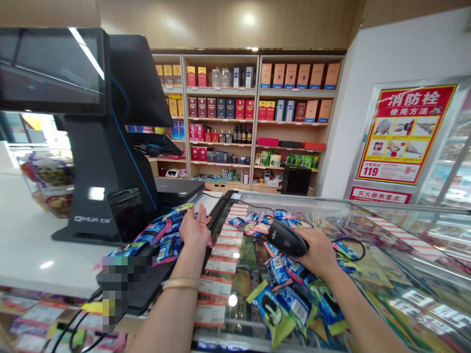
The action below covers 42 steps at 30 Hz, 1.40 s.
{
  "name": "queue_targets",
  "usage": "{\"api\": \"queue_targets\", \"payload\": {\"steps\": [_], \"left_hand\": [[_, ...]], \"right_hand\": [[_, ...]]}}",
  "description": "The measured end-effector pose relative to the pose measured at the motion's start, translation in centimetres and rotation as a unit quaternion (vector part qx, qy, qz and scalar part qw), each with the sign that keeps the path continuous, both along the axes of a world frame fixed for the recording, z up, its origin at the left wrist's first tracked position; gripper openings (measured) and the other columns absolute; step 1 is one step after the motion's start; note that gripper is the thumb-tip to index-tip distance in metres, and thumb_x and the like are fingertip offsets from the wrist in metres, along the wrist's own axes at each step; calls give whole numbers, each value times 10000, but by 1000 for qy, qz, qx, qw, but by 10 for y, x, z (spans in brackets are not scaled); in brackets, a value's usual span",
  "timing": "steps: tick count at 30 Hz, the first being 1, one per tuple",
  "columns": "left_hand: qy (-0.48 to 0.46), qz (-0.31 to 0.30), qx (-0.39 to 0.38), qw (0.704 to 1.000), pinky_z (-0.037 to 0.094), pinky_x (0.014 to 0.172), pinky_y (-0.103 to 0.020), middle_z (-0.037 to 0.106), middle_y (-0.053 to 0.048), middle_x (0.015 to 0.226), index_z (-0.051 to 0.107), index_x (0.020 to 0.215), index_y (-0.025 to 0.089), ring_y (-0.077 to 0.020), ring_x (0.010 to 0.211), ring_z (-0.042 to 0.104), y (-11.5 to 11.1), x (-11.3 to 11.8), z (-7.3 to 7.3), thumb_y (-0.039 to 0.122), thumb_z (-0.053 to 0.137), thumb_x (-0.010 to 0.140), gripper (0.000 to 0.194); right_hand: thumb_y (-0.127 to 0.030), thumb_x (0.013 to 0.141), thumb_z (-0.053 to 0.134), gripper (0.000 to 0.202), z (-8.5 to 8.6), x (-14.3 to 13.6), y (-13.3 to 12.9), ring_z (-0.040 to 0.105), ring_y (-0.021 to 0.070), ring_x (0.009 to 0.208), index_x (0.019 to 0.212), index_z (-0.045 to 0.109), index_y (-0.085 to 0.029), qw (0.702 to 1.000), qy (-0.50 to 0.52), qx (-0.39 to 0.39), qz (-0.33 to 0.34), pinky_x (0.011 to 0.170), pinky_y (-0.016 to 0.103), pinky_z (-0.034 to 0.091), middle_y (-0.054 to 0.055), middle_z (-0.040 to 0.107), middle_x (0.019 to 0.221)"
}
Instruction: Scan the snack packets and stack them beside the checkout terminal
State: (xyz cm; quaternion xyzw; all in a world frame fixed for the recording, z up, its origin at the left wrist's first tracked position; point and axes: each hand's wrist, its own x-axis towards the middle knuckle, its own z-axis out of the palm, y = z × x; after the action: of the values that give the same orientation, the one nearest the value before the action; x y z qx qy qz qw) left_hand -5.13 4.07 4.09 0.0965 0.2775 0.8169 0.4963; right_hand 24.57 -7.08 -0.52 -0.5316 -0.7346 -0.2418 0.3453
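Looks like mid-scan: right hand (320, 250) curled round scanner (287, 239) over packets (278, 269) on glass counter (250, 294), left hand (195, 228) spread, seemingly empty, at packet pile (169, 249) beside monitor stand (106, 189); next move likely needs one lined up with scanner.

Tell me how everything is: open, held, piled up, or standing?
Scanner: held
Right hand: closed around the scanner
Left hand: open
Packets on the left: piled up
Packets on the right: loosely heaped
Bracelet: worn
Screen: looks dark, can't tell if on
Orange boxes: standing in a row
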Motion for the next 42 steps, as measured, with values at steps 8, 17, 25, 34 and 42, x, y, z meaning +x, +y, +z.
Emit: {"api": "queue_targets", "payload": {"steps": [8,17,25,34,42], "left_hand": [[-19,-46,-12,999,557,785,-178,609,-97,1123,557,893,167,-108,934,669,1,2,-4,120,448,901,119],[139,-170,-6,976,567,728,-236,686,-108,866,611,835,126,-147,780,690,-2,28,-24,52,574,807,88],[476,-174,44,861,316,1104,-377,672,-82,1070,658,652,211,-255,1301,443,3,48,-65,-104,646,519,341],[921,-115,22,372,274,1110,-437,403,-178,1460,602,1175,76,-313,1343,348,1,48,-70,57,484,757,435],[931,-82,21,356,378,1019,-411,503,-161,1366,612,1188,97,-316,1246,436,-4,48,-63,-5,474,704,514]], "right_hand": [[-312,702,623,273,0,1,1,667,239,857,953,682,-220,1000,-1,-7,-4,732,328,463,74,729,947],[-297,724,586,354,3,3,1,652,255,902,1062,644,-208,998,48,50,-4,762,351,438,79,717,993],[-254,709,569,403,8,2,0,578,241,877,1106,616,-213,994,74,72,-26,757,348,392,72,631,935],[-162,744,580,261,2,2,5,552,209,901,975,682,-228,992,54,100,-64,802,349,306,37,620,921],[-206,807,528,268,3,3,5,592,232,931,1058,620,-205,985,75,134,-79,861,374,332,60,680,969]]}}
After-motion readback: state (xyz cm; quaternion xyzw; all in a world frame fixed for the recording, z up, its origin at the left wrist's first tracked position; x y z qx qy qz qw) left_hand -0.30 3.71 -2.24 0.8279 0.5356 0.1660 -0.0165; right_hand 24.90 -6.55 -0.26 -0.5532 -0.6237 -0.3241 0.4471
